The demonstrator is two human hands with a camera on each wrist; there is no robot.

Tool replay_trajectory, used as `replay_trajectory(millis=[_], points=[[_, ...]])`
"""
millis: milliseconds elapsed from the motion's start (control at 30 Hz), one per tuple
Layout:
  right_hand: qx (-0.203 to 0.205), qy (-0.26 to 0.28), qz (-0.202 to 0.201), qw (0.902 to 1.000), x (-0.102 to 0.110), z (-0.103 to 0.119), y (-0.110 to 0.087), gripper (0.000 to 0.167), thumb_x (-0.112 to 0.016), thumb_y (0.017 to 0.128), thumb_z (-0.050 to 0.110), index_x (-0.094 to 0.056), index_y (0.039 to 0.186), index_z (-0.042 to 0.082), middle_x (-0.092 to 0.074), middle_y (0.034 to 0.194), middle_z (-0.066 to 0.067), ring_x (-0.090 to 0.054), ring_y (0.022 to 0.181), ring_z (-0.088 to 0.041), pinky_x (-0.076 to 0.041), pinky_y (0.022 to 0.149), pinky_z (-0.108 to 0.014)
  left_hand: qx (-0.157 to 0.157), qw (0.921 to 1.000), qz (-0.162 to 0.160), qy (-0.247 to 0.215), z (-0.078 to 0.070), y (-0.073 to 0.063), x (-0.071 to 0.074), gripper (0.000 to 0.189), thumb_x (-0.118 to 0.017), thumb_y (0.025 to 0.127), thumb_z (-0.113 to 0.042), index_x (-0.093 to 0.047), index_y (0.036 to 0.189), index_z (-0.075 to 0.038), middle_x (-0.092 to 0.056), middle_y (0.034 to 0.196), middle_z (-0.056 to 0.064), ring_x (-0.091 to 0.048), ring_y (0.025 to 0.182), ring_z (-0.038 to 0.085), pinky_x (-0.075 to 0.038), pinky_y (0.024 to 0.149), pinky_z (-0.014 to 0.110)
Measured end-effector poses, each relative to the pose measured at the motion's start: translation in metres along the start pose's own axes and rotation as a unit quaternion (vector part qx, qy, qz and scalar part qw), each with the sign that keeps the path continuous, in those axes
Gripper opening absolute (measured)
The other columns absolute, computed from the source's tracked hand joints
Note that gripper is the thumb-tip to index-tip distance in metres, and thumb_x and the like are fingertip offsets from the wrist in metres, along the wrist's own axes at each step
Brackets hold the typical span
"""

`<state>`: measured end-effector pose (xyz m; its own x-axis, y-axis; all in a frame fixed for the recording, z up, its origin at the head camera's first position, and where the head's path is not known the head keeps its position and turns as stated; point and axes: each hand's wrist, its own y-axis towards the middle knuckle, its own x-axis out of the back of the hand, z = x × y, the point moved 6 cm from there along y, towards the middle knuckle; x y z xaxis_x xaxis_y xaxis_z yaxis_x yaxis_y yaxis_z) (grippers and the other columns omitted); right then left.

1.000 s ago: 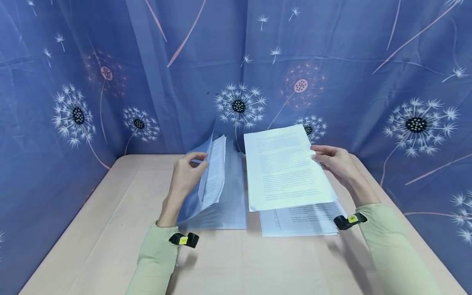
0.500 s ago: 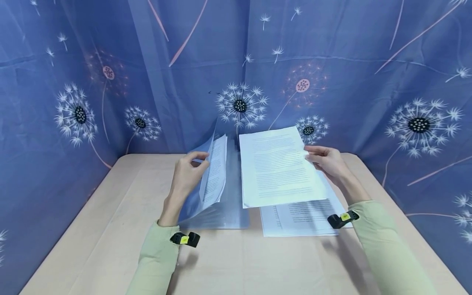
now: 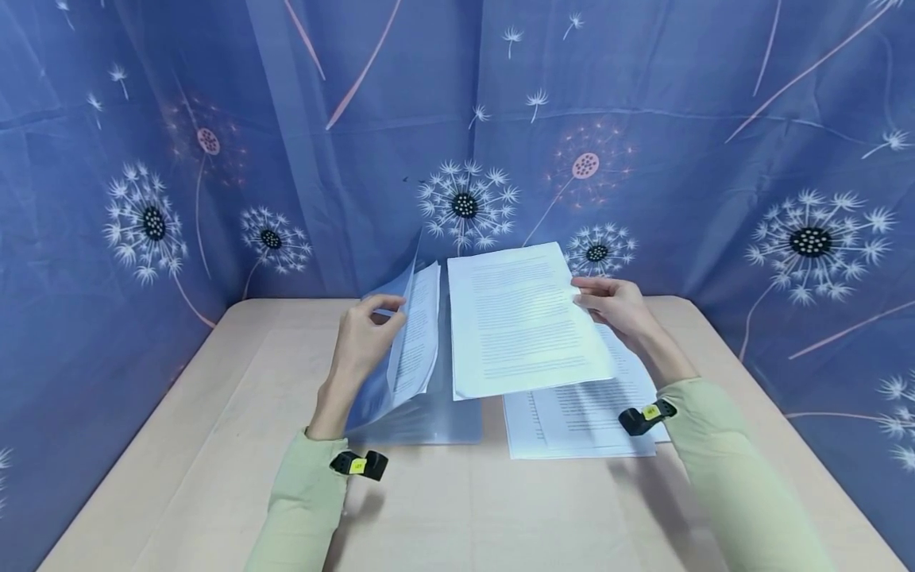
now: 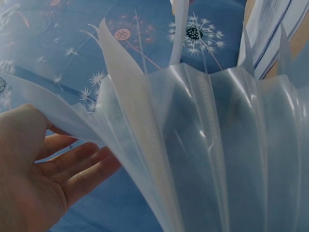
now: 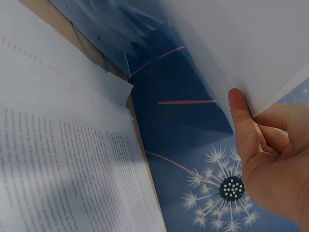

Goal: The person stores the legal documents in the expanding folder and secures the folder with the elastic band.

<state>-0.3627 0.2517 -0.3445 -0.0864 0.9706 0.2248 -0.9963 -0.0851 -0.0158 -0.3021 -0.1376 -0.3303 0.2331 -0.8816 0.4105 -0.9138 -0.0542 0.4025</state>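
My left hand pinches the raised front flap of a translucent blue expanding file, holding it tilted open. Pleated side gussets fan out beside that hand in the left wrist view. Inside the file stand some printed sheets. My right hand grips the right edge of a thin stack of printed paper between thumb and fingers. That stack is raised and its left side overlaps the file's right part in the head view; the right wrist view shows the thumb on its underside.
More printed sheets lie on the pale table under the raised stack, partly hidden by it. A blue dandelion-print curtain hangs right behind the table and along both sides.
My right hand has carried the paper stack leftward, so it now overlaps the file and uncovers more of the sheets on the table. The left hand and file have stayed in place.
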Motion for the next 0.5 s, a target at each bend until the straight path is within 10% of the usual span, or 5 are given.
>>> replay_trajectory(millis=[500], points=[[-0.004, -0.040, -0.001, 0.9992, -0.027, -0.002, 0.009, 0.045, -0.061, 0.096, 0.010, -0.054, 0.140, 0.001, -0.058, 0.100, 0.002, -0.054, 0.074, -0.003, -0.049, 0.067, -0.017, -0.005, 0.9999, -0.010, 0.010, -0.001, 0.000, 0.001, 0.027, -0.061, 0.090, -0.016, -0.074, 0.113, -0.010, -0.072, 0.107, 0.010, -0.071, 0.086, 0.022, -0.055, 0.069, 0.029]])
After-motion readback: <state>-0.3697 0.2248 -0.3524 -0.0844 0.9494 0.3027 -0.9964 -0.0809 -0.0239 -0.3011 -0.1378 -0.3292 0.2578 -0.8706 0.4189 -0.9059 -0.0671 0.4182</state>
